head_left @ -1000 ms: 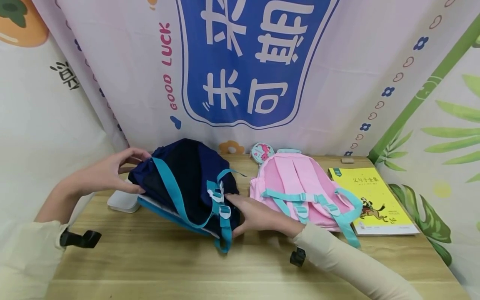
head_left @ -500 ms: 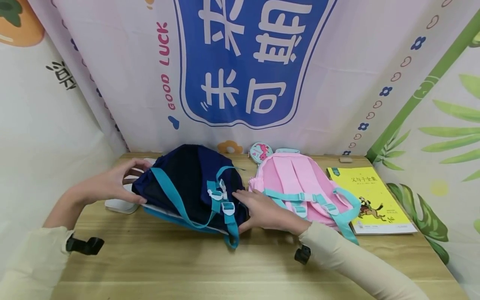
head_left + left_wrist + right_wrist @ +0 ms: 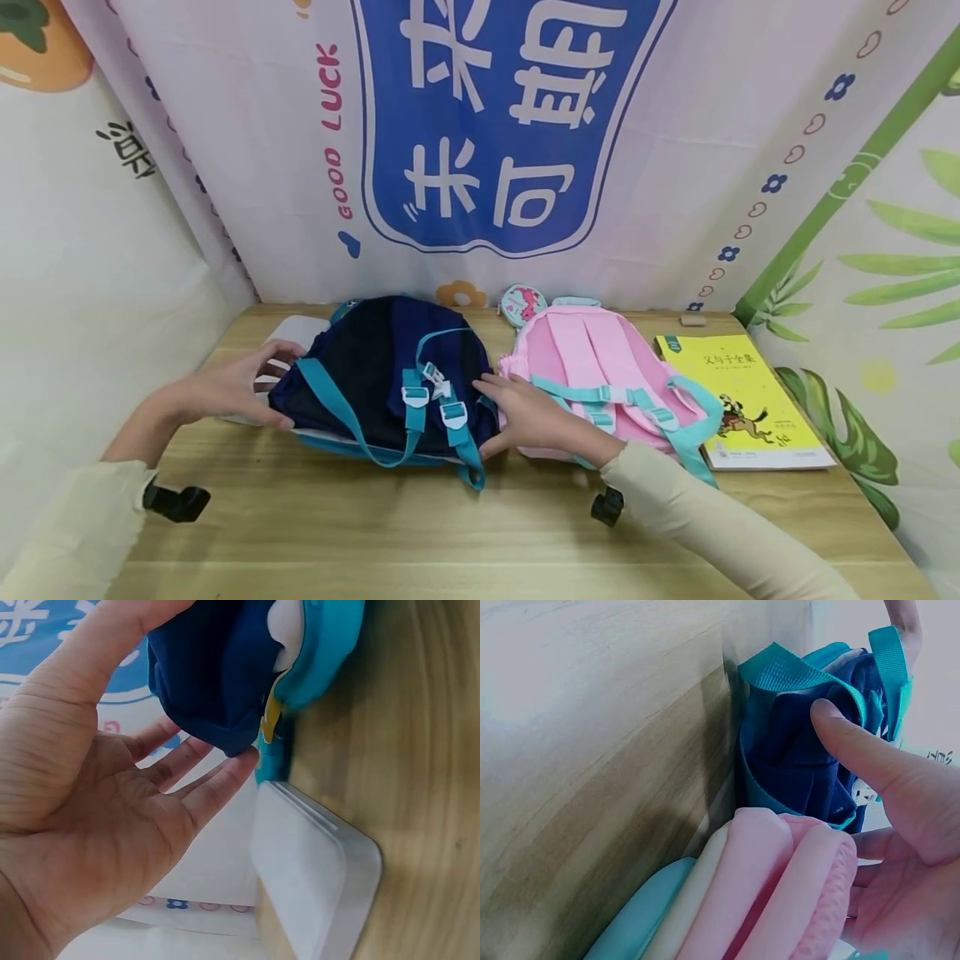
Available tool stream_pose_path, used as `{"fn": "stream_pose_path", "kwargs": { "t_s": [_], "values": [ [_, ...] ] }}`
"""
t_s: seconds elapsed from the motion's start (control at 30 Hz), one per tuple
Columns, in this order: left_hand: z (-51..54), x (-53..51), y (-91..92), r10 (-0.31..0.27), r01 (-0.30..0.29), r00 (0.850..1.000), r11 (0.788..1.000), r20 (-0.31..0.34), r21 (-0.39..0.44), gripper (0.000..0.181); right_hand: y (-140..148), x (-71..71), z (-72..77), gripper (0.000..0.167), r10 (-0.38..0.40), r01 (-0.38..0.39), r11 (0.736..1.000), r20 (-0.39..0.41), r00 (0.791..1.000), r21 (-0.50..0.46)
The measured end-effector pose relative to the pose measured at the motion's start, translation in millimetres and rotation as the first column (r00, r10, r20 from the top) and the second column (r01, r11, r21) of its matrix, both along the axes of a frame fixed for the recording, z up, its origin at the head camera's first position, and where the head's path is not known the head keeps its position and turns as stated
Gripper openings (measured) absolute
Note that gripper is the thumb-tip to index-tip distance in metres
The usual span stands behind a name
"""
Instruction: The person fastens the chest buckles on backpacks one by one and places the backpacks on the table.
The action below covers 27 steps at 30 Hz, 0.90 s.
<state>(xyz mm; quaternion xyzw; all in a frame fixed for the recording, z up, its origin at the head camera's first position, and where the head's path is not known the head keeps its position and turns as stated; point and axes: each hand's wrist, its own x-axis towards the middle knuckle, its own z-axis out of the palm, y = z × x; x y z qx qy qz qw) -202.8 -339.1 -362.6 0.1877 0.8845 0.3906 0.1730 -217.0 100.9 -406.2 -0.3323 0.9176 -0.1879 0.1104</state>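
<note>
A dark blue backpack point(image 3: 360, 358) with teal straps and white buckles lies back side up on the wooden table, its far end towards the wall. My left hand point(image 3: 221, 385) is at its left side; in the left wrist view, the extended fingertips touch a navy corner of the bag, with a gap before the palm. On the right side, my right hand point(image 3: 536, 421) rests against the bag with thumb and fingers spread. In the right wrist view, the straight thumb lies by the navy side pocket point(image 3: 795, 769).
Close on the right lies a pink backpack point(image 3: 577, 342) with mint straps, partly behind my right hand. It overlaps a yellow book point(image 3: 738, 392). A white flat case point(image 3: 315, 862) lies behind my left hand. A printed cloth point(image 3: 285, 167) hangs behind the table point(image 3: 360, 533).
The dark blue backpack has been lowered and laid flatter, shifting slightly right and turning a little. Both hands have come down with it. The white case shows more now.
</note>
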Motion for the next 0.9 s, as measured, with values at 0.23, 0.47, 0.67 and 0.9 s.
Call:
{"fn": "stream_pose_path", "kwargs": {
  "t_s": [0.23, 0.47, 0.67, 0.9],
  "values": [
    [-17.5, -0.2, -2.2, -0.007, 0.007, 0.998, 1.000, 0.059, 0.007, 0.091, -1, -1.3, -0.6, 0.101, -0.033, 0.033, 0.999, 0.001, 0.999, -0.005],
    [-34.9, -1.6, -3.2, 0.005, -0.010, 0.989, 0.999, 0.145, 0.036, 0.095, -3, -3.0, 1.2, 0.104, -0.058, 0.058, 0.998, -0.003, 0.998, -0.012],
    [-40.3, -1.7, -0.3, -0.004, -0.007, 0.984, 0.998, 0.176, 0.061, 0.095, -3, -5.7, 2.9, 0.104, -0.075, 0.075, 0.997, 0.001, 0.997, -0.030],
    [-48.4, -2.9, 4.0, 0.004, -0.010, 0.990, 0.999, 0.143, 0.045, 0.093, -2, -11.0, 5.4, 0.102, -0.059, 0.060, 0.995, 0.019, 0.998, -0.080]
  ]
}}
